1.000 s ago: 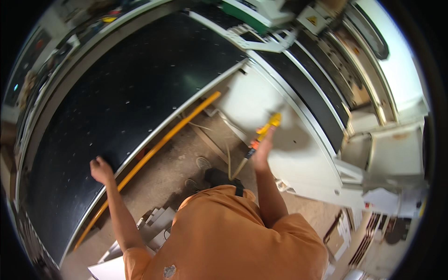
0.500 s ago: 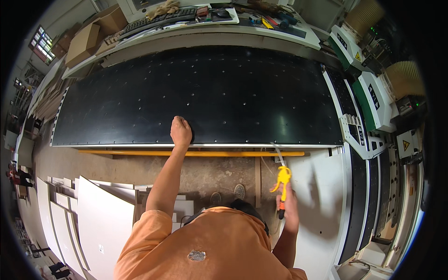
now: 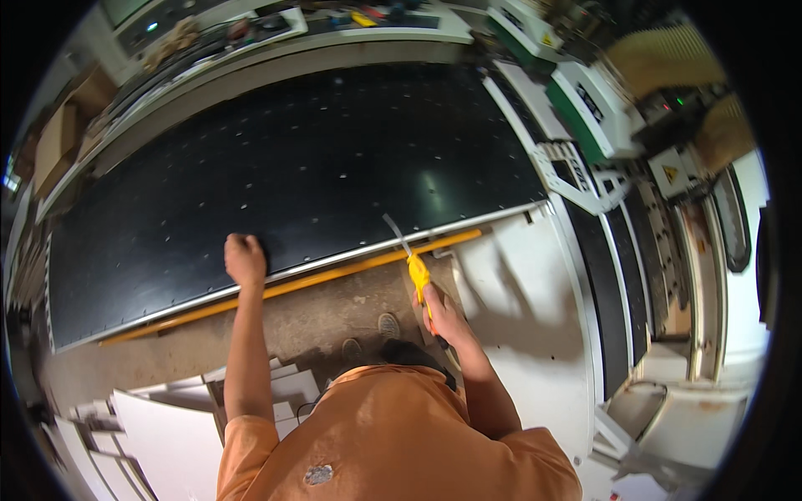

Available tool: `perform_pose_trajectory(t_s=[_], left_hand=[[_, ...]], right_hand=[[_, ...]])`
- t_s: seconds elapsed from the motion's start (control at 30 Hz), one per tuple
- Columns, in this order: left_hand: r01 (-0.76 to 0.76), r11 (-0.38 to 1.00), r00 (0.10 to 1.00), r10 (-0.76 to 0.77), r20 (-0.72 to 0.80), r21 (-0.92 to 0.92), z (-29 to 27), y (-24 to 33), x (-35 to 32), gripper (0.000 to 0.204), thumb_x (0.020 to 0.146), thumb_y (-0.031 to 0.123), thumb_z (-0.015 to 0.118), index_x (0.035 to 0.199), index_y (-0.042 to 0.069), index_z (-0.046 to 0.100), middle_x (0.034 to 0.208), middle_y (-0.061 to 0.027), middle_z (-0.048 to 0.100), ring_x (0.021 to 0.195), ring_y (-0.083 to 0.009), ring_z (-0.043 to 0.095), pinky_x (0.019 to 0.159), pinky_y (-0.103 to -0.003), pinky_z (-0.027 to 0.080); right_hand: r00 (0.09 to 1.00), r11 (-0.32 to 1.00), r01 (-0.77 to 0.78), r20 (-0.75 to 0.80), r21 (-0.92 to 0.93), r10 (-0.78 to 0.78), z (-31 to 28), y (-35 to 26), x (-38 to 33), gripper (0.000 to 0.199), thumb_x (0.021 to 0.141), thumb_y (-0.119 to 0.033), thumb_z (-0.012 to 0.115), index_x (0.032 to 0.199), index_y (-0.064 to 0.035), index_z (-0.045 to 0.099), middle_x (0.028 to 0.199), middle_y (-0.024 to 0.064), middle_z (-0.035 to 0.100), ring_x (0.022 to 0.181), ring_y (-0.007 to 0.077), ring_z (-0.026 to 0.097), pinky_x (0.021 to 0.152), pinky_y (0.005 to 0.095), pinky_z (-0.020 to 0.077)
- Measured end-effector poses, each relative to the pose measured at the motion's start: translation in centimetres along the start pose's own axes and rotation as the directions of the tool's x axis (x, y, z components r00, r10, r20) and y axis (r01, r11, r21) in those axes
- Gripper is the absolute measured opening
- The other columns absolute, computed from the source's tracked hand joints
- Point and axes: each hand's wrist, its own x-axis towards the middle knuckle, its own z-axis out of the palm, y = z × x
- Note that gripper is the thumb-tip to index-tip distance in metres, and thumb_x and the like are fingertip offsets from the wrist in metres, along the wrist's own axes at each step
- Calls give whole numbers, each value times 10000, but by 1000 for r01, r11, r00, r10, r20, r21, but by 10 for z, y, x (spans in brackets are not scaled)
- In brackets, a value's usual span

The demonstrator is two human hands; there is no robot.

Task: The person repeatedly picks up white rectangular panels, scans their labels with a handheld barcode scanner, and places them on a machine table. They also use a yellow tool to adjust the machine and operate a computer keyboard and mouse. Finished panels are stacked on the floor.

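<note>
My left hand is closed in a fist over the near edge of a long black table top dotted with small round studs. Whatever its curled fingers may hold is hidden. To the right, my right hand is wrapped round a yellow air blow gun. The gun's pale nozzle points up and left, its tip over the table's front edge. An orange and black fitting shows at the bottom of its handle.
A yellow bar runs below the table's front edge. White boards lean at lower left. A white panel lies right of my right hand, beside machine heads. A shelf with tools and a cardboard box stand beyond the table.
The whole view has turned, so the table now slants up to the right. My right hand has raised the blow gun toward the table edge. My left hand stays closed at the edge.
</note>
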Motion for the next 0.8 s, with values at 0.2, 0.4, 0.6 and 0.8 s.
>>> perform_pose_trajectory(t_s=[0.2, 0.4, 0.6, 0.8], left_hand=[[-39, 998, 996, 35, 81, 52, -6, 12, 1, 169, 939, 214, 624, 918, 48, 603, 921, -147, 654, 893, -376, 652, 757, -485, 508], [28, 996, 976, -46, 215, 84, -10, 18, -6, 169, 943, 255, 632, 981, 91, 618, 1008, -167, 638, 905, -392, 652, 769, -495, 523], [45, 999, 986, -41, 161, -20, -15, 23, -3, 224, 943, 242, 605, 983, 38, 521, 1003, -207, 590, 864, -449, 645, 742, -527, 551], [71, 997, 990, -69, 123, -15, -15, 23, -7, 232, 952, 251, 592, 983, 35, 514, 988, -189, 575, 837, -428, 633, 712, -514, 542]], right_hand=[[701, 995, 85, -713, 57, -19, -70, 31, 22, 526, 1086, -503, 299, 944, -70, 562, 560, 10, 452, 391, 109, 435, 387, 269, 349], [504, 961, 147, -854, 235, 132, -146, 95, 42, 471, 1088, -488, 345, 1115, -124, 643, 643, 33, 509, 512, 166, 499, 473, 306, 410], [170, 981, -40, -967, 187, 191, -183, 118, 111, 642, 1017, -545, 501, 1000, 76, 664, 759, 143, 680, 567, 221, 602, 504, 343, 558], [653, 832, 191, -701, 521, 288, -161, 214, 228, 427, 1014, -322, 593, 1007, 100, 663, 992, 168, 729, 780, 235, 655, 741, 350, 562]])
